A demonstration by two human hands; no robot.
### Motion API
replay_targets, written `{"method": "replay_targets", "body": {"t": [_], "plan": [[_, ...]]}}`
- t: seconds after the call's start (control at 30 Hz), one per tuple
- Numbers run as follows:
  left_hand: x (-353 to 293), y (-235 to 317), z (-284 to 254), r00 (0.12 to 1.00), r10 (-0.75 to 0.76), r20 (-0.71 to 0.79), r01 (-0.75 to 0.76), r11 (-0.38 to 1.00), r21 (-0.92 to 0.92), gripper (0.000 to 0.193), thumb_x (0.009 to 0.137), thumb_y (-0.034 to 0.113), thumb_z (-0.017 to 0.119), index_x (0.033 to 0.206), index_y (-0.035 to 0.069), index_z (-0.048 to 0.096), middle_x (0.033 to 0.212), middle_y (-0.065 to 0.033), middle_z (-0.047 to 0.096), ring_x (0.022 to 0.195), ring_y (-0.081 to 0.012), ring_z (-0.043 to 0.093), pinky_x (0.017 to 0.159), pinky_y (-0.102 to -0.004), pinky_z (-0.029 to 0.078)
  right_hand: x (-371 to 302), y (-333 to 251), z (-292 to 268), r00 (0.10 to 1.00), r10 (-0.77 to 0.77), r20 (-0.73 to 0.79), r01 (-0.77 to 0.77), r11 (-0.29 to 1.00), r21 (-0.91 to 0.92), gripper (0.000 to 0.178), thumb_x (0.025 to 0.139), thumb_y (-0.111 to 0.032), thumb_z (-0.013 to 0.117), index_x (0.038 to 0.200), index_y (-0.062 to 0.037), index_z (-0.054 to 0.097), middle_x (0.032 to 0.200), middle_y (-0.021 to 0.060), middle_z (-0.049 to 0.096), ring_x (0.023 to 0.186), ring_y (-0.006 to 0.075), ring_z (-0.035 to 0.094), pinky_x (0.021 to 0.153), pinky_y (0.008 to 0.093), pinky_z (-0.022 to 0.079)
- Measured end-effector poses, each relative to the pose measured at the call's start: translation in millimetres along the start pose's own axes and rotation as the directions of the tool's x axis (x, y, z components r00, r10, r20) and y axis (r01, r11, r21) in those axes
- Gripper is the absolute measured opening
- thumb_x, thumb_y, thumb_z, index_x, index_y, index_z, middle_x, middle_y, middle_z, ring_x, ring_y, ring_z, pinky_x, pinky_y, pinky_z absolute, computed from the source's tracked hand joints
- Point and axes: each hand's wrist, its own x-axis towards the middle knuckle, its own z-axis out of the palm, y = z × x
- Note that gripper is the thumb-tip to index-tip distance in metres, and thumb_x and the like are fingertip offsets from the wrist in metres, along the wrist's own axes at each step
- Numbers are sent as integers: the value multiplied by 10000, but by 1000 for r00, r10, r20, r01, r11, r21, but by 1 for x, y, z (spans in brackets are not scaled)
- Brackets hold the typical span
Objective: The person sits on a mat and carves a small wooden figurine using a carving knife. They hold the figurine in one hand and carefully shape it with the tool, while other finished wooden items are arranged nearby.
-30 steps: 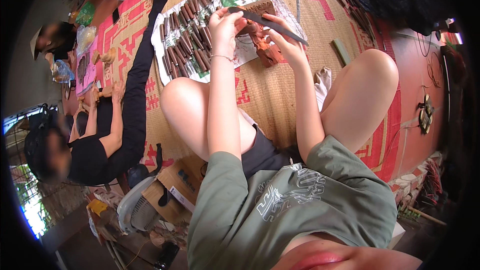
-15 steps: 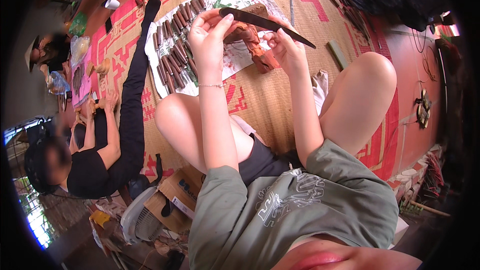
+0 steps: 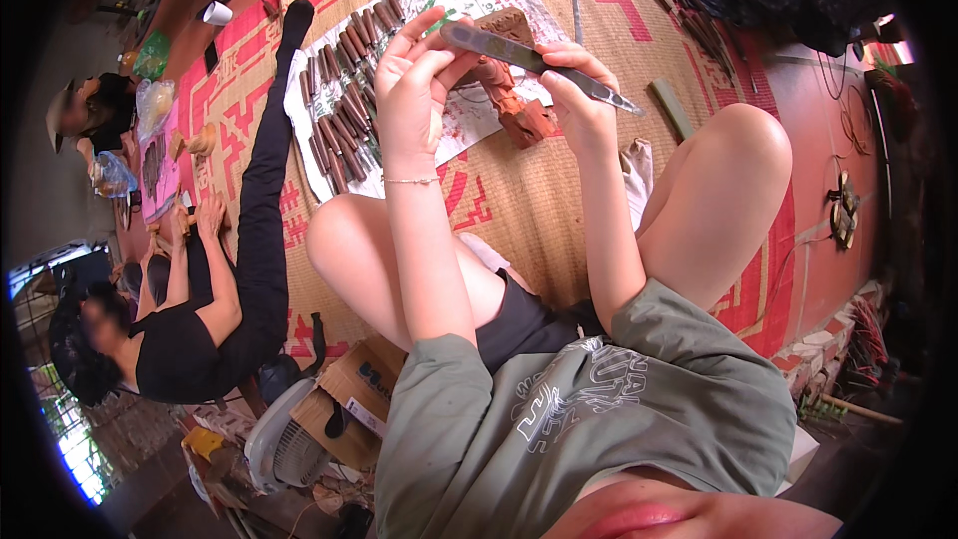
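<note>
A long flat metal blade (image 3: 509,50), dark grey with a shine along its face, is held up between my two hands. It has one rounded end and tapers toward the other. My left hand (image 3: 411,90) has its fingertips at the rounded end, while the fingers and thumb of my right hand (image 3: 582,100) pinch it nearer the tapered end. Beyond and below the blade lies a rough reddish-brown wooden block (image 3: 524,120), partly covered by my hands. Several tools with brown handles (image 3: 344,135) lie in rows on a white printed sheet (image 3: 306,165) to the left.
A patterned red and straw mat (image 3: 524,210) spreads under everything. More long tools (image 3: 689,15) lie at the far right, near a greenish bar (image 3: 672,108). A co-worker (image 3: 180,339) in black sits at the left, with a cardboard box (image 3: 359,384) and a white fan (image 3: 274,439) closer to me.
The blade has turned so its face now catches light, and it sits slightly further right and lower at its tapered end. My right fingers now lie over its top; my left fingers have spread somewhat.
</note>
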Motion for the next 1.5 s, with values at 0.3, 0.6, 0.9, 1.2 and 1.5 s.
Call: {"method": "replay_targets", "body": {"t": [0.3,0.6,0.9,1.2,1.5], "plan": [[7,-20,-2,994,26,-111,-21,999,50,263,902,31,534,1149,-22,460,1026,-199,633,889,-234,659,764,-348,579,2,1,-5,1000,20,9,-19,992,-127,216,822,15,605,1032,63,603,1034,151,610,926,181,599,770,263,497],[28,-58,-27,997,-81,-12,78,981,-176,241,936,145,524,1152,43,502,1018,-133,626,929,-235,640,829,-369,558,3,11,-11,936,344,-77,-322,923,210,272,927,-183,567,1083,38,578,906,151,660,758,161,634,656,235,497],[37,-171,-88,856,-180,-485,336,906,257,473,812,152,587,1238,17,433,1014,-99,589,860,-191,625,679,-308,516,1,60,-54,953,163,-256,-255,887,-384,111,802,-80,690,839,20,659,751,79,675,674,108,634,618,229,497],[-11,-329,-119,832,73,-549,400,607,687,956,548,340,847,1254,-66,345,1155,-197,536,999,-302,588,838,-400,494,-24,125,-98,970,152,-190,-243,621,-745,178,771,-69,734,685,9,599,656,71,666,590,76,618,538,202,486],[-7,-294,-65,780,218,-586,370,595,713,817,606,382,763,1215,-19,395,1119,-198,534,1053,-342,551,887,-431,445,-28,131,-114,907,247,-340,-398,766,-504,213,794,-75,715,662,-24,555,633,74,647,522,63,563,475,197,443]]}}
